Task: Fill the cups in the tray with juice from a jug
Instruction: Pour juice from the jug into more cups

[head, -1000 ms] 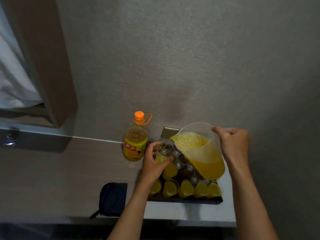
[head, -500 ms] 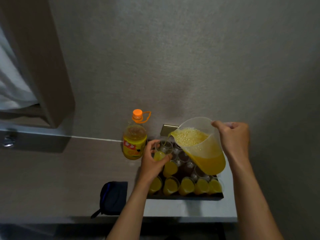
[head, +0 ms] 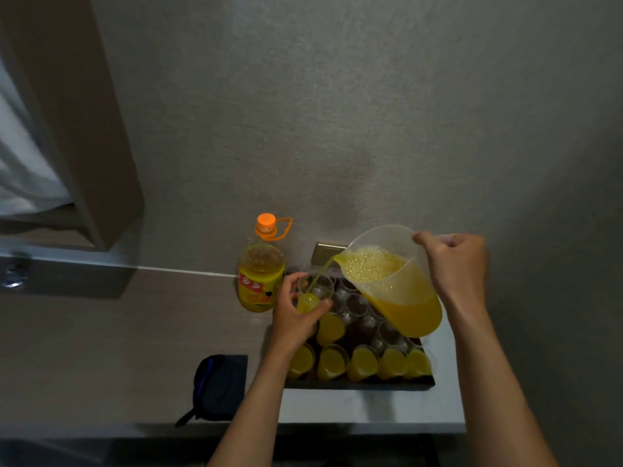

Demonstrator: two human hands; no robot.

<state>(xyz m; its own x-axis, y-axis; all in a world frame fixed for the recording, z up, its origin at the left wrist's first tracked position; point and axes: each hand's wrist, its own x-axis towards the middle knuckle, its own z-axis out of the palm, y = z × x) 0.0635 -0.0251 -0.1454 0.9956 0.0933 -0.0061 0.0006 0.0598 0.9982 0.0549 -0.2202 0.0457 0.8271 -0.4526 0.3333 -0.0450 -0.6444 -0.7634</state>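
Juice streams from the jug (head: 401, 291) my right hand (head: 453, 264) grips and tilts into a cup (head: 312, 296) my left hand (head: 295, 316) holds over the tray (head: 357, 384) on the bench (head: 135, 332), front row filled, several clear cups behind still empty, so I judge the job roughly half done.

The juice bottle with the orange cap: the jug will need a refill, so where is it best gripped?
Grip the juice bottle round its narrower shoulder under the orange cap, coming from its left. It stands upright against the wall, and the tray and left hand crowd its right. The cap's loop handle looks thin.
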